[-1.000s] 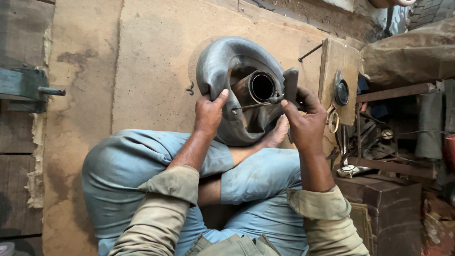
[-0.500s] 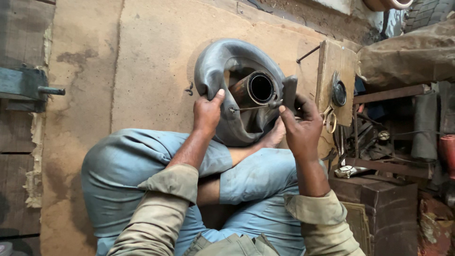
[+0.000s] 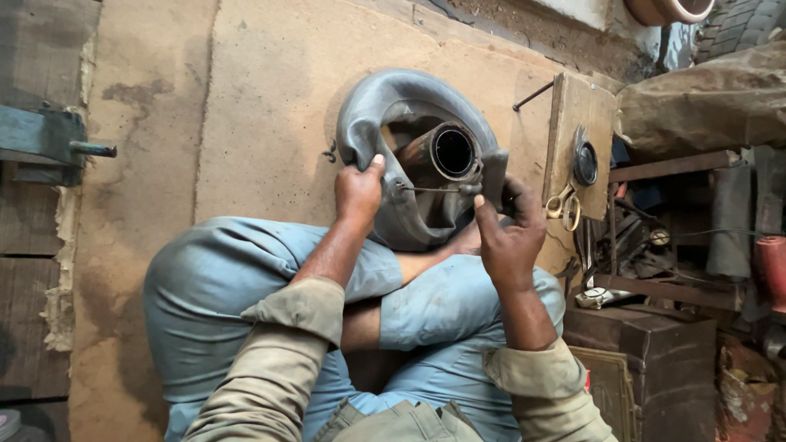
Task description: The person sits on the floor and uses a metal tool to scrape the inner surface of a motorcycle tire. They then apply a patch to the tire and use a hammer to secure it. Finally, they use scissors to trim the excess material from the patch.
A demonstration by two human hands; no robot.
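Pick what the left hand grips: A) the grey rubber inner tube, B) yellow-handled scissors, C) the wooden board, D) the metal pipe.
A: the left hand pinches the edge of the grey rubber inner tube, with its thumb on top; the scissors lie apart at the right.

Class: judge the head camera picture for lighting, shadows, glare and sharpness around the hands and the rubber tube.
Head view: soft, even daylight; no glare; left hand, right hand and grey rubber tube are sharp; faint shadow beside the tube; cluttered shelves at right are darker.
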